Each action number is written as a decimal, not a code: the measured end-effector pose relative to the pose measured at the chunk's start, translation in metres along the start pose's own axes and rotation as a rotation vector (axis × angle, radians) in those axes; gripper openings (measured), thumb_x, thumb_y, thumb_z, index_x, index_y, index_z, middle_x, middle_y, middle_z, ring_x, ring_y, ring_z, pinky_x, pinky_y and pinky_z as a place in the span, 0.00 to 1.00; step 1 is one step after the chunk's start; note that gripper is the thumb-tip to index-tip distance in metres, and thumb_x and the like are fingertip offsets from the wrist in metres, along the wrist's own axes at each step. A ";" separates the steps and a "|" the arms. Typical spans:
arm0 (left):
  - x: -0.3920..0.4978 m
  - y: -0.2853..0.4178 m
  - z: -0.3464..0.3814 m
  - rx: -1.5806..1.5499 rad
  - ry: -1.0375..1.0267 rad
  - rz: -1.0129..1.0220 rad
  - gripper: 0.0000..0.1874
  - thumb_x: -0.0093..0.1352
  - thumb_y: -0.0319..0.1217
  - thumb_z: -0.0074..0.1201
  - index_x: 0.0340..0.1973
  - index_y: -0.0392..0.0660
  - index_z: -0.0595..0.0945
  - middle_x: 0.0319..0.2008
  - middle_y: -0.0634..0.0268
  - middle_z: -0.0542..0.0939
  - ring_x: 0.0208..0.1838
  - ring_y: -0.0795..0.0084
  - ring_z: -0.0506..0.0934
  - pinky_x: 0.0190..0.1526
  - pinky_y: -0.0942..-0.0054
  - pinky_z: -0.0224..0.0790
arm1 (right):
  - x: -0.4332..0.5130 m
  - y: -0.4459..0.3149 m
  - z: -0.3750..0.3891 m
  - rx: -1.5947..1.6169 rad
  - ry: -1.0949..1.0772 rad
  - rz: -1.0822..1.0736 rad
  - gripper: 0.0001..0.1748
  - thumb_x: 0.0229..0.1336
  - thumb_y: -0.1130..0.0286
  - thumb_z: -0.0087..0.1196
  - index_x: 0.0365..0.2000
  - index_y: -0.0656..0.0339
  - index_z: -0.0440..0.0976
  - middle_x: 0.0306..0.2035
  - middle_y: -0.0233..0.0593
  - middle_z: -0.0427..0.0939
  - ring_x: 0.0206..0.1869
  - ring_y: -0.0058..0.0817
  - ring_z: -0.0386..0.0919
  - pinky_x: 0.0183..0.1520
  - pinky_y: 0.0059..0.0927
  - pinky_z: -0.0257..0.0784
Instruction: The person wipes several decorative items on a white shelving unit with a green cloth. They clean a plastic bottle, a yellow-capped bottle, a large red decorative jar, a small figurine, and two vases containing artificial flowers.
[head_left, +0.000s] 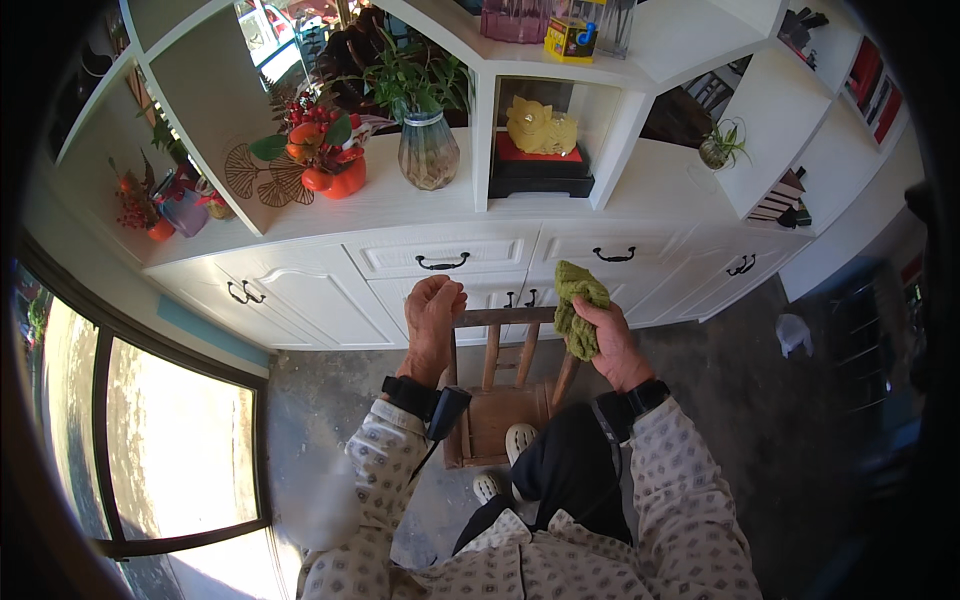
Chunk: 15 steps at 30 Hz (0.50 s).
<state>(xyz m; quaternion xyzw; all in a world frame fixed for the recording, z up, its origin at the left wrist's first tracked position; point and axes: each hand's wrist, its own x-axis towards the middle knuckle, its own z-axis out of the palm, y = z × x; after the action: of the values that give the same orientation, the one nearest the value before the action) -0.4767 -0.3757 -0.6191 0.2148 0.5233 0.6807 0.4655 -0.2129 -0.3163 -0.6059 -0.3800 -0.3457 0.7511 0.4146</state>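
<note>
My right hand (613, 341) grips a bunched green cloth (576, 307) above the top rail of a wooden chair. My left hand (433, 319) is raised near the other end of that rail, fingers curled; whether it touches the chair or holds something small I cannot tell. The wooden chair (506, 416) stands below, with one shoe on or beside its seat. In front is a white cabinet (442, 251) with black handles. On its counter stand a glass vase of green leaves (429, 154), an orange pumpkin-shaped pot (337, 176) with red berries, and a yellow figurine (541, 127) on a black and red base.
Shelf dividers (484, 142) rise from the counter. A small yellow box (571, 39) and glass vessels stand on an upper shelf. A small potted plant (716, 152) is at the right, a glazed door (180, 442) at the left. A pale bag (793, 334) lies on the floor.
</note>
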 end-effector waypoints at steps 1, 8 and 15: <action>-0.007 0.015 0.006 0.054 -0.057 -0.023 0.19 0.75 0.35 0.55 0.55 0.35 0.76 0.48 0.56 0.82 0.49 0.67 0.82 0.55 0.68 0.77 | -0.003 -0.007 0.009 -0.020 -0.028 -0.006 0.15 0.67 0.67 0.62 0.49 0.65 0.79 0.37 0.35 0.83 0.34 0.27 0.84 0.32 0.30 0.79; -0.028 0.074 0.037 0.061 -0.227 0.103 0.12 0.77 0.29 0.54 0.51 0.35 0.78 0.41 0.59 0.84 0.42 0.72 0.83 0.48 0.71 0.79 | -0.001 -0.049 0.061 -0.016 -0.136 -0.142 0.22 0.71 0.57 0.58 0.54 0.66 0.77 0.41 0.34 0.83 0.38 0.23 0.83 0.40 0.29 0.82; -0.005 0.107 0.064 0.119 -0.277 0.288 0.10 0.76 0.26 0.56 0.51 0.38 0.78 0.40 0.62 0.83 0.40 0.75 0.81 0.46 0.74 0.77 | 0.019 -0.121 0.078 -0.299 -0.106 -0.542 0.20 0.73 0.61 0.55 0.55 0.67 0.77 0.41 0.30 0.82 0.39 0.16 0.78 0.43 0.24 0.76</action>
<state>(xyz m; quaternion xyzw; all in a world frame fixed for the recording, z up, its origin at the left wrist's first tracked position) -0.4681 -0.3496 -0.4976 0.4061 0.4571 0.6722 0.4174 -0.2427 -0.2648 -0.4734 -0.2910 -0.5621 0.5729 0.5207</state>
